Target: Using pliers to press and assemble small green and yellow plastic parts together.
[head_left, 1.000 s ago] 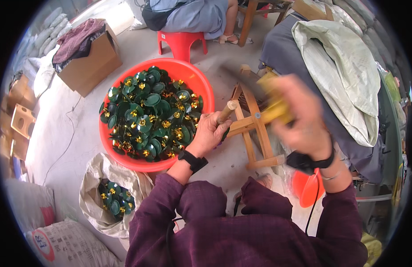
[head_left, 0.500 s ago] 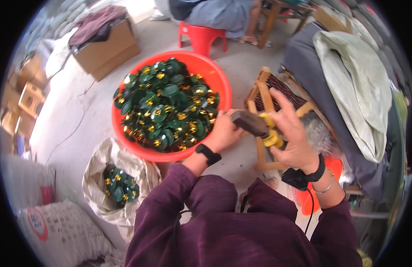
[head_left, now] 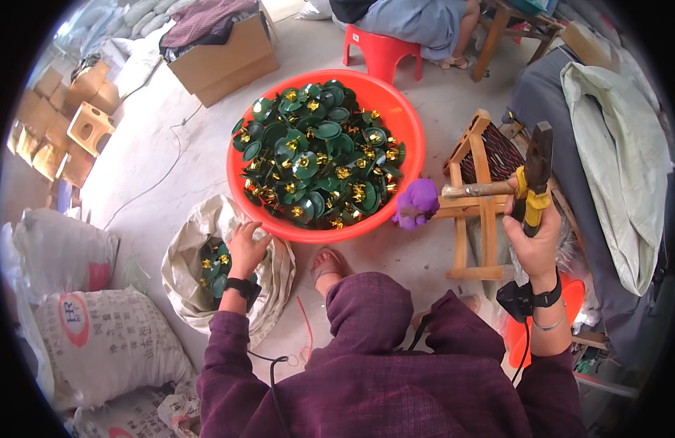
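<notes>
Floor: grey concrete floor (head_left: 170, 175) of a cluttered work area, seen from above.
Left hand: the left hand (head_left: 248, 248) reaches down into an open off-white woven sack (head_left: 183, 263), fingers spread and bent over the pieces inside; whether it has closed on one cannot be told.
Sack contents: a small heap of green leaf-shaped plastic pieces with gold centres (head_left: 212, 264), touching the fingertips.
Right hand: the right hand (head_left: 533, 237) is raised and clenched around the yellow grips of dark metal pliers (head_left: 533, 179), which stand nearly upright.
Frame: a small wooden frame stand (head_left: 475, 212) sits just left of the right hand; a wooden rod (head_left: 475, 190) juts from it, with a purple fabric flower (head_left: 416, 204) at its left end.
Basin: a round red plastic basin (head_left: 407, 120) sits between the sack and the frame, heaped with the same green and gold pieces (head_left: 319, 157).
Further out: an open brown cardboard box (head_left: 228, 58) holding dark cloth, a red plastic stool (head_left: 380, 50), filled white printed sacks (head_left: 97, 343) at the left, and a pale cloth sheet (head_left: 618, 139) draped at the right.
</notes>
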Available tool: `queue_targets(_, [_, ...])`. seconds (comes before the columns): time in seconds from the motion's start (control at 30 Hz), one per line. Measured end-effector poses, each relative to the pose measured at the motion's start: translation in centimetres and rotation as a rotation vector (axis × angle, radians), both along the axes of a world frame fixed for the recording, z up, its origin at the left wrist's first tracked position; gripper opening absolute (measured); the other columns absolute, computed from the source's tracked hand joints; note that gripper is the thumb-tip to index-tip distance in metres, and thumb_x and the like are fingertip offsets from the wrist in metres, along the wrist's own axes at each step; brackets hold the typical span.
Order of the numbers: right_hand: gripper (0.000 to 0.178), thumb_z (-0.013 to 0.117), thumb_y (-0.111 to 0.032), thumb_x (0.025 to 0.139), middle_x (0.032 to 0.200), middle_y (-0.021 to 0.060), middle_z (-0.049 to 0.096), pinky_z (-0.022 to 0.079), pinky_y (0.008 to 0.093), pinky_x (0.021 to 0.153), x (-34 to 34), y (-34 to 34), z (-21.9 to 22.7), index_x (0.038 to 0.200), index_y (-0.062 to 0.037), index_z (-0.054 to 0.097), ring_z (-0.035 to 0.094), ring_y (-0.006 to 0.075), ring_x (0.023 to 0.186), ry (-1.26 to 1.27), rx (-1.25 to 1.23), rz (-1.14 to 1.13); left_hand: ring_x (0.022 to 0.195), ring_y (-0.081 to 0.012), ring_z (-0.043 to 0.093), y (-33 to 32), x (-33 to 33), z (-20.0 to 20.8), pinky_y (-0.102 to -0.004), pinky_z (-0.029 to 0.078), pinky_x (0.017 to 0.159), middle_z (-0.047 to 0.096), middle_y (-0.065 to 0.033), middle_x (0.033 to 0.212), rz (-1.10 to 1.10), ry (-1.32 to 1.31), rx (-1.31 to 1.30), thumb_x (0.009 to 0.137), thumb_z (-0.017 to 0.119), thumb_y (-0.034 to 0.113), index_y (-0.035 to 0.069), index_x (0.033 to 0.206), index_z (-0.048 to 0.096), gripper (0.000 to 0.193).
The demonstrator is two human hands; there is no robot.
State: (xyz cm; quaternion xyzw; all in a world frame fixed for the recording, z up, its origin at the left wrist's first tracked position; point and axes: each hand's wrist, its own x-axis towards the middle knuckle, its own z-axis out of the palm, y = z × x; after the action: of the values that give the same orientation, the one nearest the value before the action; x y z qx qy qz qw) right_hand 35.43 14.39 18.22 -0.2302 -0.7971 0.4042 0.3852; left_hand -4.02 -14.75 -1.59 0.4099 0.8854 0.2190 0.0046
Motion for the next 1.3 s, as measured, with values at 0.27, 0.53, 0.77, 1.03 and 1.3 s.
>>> queue_targets(0.27, [0.047, 0.056, 0.008, 0.071, 0.118, 0.0106, 0.046, 0.047, 0.0249, 0.07, -1.8, -1.6, -0.2, 0.117, 0.0012, 0.054, 0.056, 0.0114, 0.078, -0.089, 0.068, -0.025, 0.102, -0.0349, 0.064, 11.6, -3.2, -6.2, -0.0414, 0.05, 0.09, 0.065, -0.0223, 0.111, 0.021, -0.351, -0.157, 0.075, 0.062, 0.022, 0.008, 0.117, 0.065, 0.045])
queue_targets(0.53, [0.049, 0.058, 0.004, 0.07, 0.12, 0.0142, 0.047, 0.049, 0.0267, 0.073, 0.1, -0.7, -0.2, 0.119, -0.0004, 0.055, 0.059, 0.0137, 0.08, -0.168, 0.073, -0.081, 0.098, -0.0334, 0.065, 13.8, -6.0, -9.7, -0.0403, 0.051, 0.087, 0.068, -0.02, 0.101, 0.114, -0.387, -0.337, 0.074, 0.064, 0.026, 0.01, 0.11, 0.07, 0.04])
queue_targets(0.77, [0.052, 0.06, 0.004, 0.068, 0.118, 0.0159, 0.048, 0.041, 0.0335, 0.095, 0.5, -0.2, 0.4, 0.12, 0.0033, 0.054, 0.051, 0.0262, 0.112, -0.145, 0.13, -0.103, 0.106, -0.0322, 0.063, 12.1, -0.5, -0.4, -0.0402, 0.05, 0.088, 0.063, -0.0203, 0.117, -0.172, -0.266, 0.107, 0.078, 0.067, 0.018, 0.011, 0.112, 0.069, 0.035])
queue_targets(1.03, [0.052, 0.061, 0.003, 0.066, 0.112, 0.015, 0.049, 0.044, 0.0308, 0.086, -2.1, -0.9, 2.1, 0.117, -0.0013, 0.055, 0.055, 0.0265, 0.101, -0.11, 0.149, -0.052, 0.099, -0.0313, 0.056, 19.5, 15.4, 9.3, -0.0401, 0.045, 0.082, 0.055, -0.014, 0.131, -0.891, -0.178, 0.267, 0.071, 0.072, 0.011, 0.015, 0.118, 0.066, 0.047])
queue_targets(1.3, [0.053, 0.066, 0.008, 0.061, 0.112, 0.0145, 0.047, 0.046, 0.0333, 0.081, -4.8, 0.2, 0.9, 0.112, -0.0001, 0.055, 0.055, 0.0272, 0.093, -0.22, 0.34, 0.13, 0.091, -0.0288, 0.052, 20.2, 16.2, 8.2, -0.0394, 0.041, 0.076, 0.057, -0.0085, 0.128, -0.879, -0.174, 0.247, 0.068, 0.071, 0.01, 0.015, 0.114, 0.068, 0.046])
